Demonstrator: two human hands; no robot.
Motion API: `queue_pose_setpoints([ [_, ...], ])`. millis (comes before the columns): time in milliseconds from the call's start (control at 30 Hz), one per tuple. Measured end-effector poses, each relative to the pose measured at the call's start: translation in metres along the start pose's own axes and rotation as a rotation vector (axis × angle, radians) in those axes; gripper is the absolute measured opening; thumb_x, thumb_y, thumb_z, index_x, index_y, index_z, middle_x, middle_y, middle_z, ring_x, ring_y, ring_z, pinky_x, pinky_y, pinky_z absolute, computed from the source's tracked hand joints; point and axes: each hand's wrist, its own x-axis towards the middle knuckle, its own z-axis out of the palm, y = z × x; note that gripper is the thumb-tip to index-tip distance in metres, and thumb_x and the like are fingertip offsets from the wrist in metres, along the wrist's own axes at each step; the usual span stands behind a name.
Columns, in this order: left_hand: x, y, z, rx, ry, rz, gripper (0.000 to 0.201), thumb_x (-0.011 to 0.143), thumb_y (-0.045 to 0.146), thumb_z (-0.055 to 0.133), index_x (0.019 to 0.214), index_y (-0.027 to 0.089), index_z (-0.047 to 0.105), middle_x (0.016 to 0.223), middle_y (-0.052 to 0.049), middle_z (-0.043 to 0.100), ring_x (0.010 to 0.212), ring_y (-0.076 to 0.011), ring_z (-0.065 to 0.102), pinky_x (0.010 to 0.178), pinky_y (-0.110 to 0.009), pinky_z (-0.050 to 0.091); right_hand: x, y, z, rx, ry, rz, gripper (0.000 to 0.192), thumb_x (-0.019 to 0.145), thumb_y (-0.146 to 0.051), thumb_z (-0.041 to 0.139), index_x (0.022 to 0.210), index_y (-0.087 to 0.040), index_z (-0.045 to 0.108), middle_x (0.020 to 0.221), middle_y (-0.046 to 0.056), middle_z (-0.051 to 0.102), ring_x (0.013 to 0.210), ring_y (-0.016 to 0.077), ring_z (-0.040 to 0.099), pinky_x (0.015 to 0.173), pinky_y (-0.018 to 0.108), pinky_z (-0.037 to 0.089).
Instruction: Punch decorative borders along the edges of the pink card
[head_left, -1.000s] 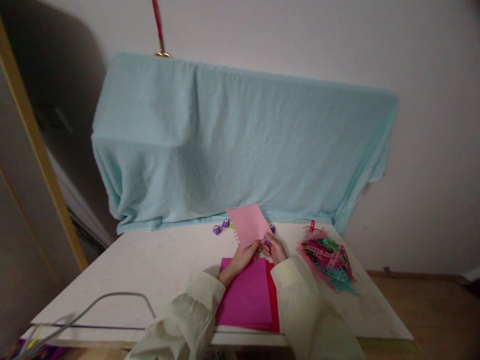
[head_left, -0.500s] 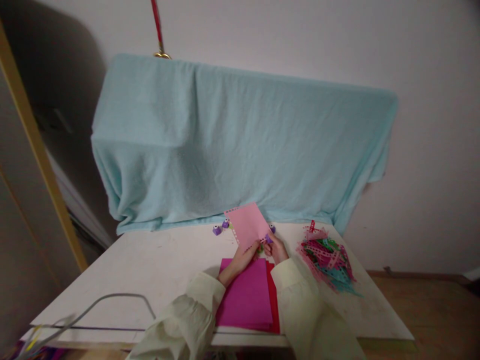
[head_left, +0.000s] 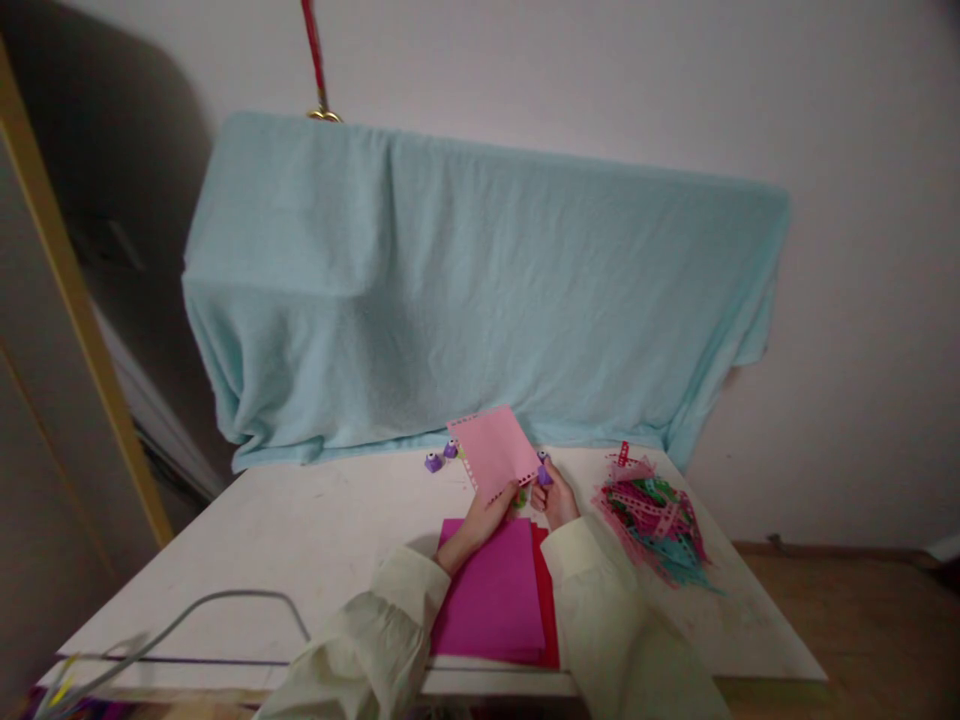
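My left hand [head_left: 484,520] holds a light pink sheet of paper [head_left: 495,450] by its lower edge, tilted up above the table. The sheet has rows of small punched holes along its left and lower edges. My right hand [head_left: 556,500] grips a small purple paper punch [head_left: 543,474] at the sheet's lower right corner. Below both hands lies a magenta sheet [head_left: 495,590] on top of a red sheet [head_left: 550,600].
Two small purple punches [head_left: 441,456] sit behind the pink sheet on the white table [head_left: 300,540]. A heap of punched paper strips in pink, red, green and blue [head_left: 656,520] lies to the right. A pale blue blanket [head_left: 480,290] drapes something at the table's back. A grey cable [head_left: 225,600] loops front left.
My right hand with the purple punch has slid a little right along the pink sheet's lower edge to its corner. The left hand holds the sheet almost still.
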Motion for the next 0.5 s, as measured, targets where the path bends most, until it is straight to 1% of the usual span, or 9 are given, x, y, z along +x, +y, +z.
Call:
queue_pose_setpoints([
  [167,0.001,-0.002,0.0,-0.004,-0.013,-0.008,0.041,0.085,0.051,0.044,0.07,0.016,0.055,0.057,0.001,0.051,0.055,-0.0129,0.047,0.055,-0.024,0.037,0.002,0.0,-0.005,0.045,-0.01,0.028,0.046,0.076,-0.061,0.054,0.057,-0.019,0.051,0.041,-0.006,0.032,0.034,0.0067,0.027,0.036,0.024,0.021],
  [267,0.001,-0.003,0.001,-0.004,0.026,0.008,0.039,0.084,0.051,0.045,0.074,0.015,0.057,0.063,0.0,0.055,0.059,-0.0138,0.049,0.059,-0.025,0.039,0.003,0.0,-0.006,0.051,0.02,0.008,0.044,0.076,-0.06,0.055,0.058,-0.019,0.052,0.042,-0.006,0.034,0.033,0.0068,0.027,0.036,0.024,0.021],
  [333,0.001,-0.002,0.001,-0.006,0.047,0.011,0.039,0.084,0.052,0.045,0.077,0.015,0.058,0.067,-0.001,0.057,0.063,-0.0146,0.05,0.062,-0.026,0.04,0.002,-0.002,-0.005,0.059,0.048,-0.045,0.043,0.076,-0.057,0.056,0.058,-0.019,0.052,0.043,-0.006,0.036,0.033,0.0064,0.026,0.036,0.025,0.021],
  [400,0.001,0.0,0.001,0.002,0.045,-0.001,0.041,0.083,0.053,0.045,0.077,0.015,0.059,0.067,-0.001,0.057,0.063,-0.015,0.05,0.063,-0.027,0.04,-0.001,-0.005,-0.004,0.08,0.082,-0.118,0.04,0.076,-0.055,0.058,0.059,-0.019,0.052,0.045,-0.005,0.04,0.034,0.0061,0.027,0.035,0.025,0.021],
  [500,0.0,0.004,-0.001,0.033,0.033,-0.021,0.044,0.083,0.054,0.044,0.075,0.015,0.06,0.064,-0.002,0.058,0.065,-0.0164,0.052,0.066,-0.028,0.041,-0.005,-0.01,-0.002,0.111,0.153,-0.255,0.033,0.074,-0.049,0.062,0.062,-0.019,0.055,0.053,-0.003,0.049,0.04,0.0073,0.038,0.037,0.024,0.026],
])
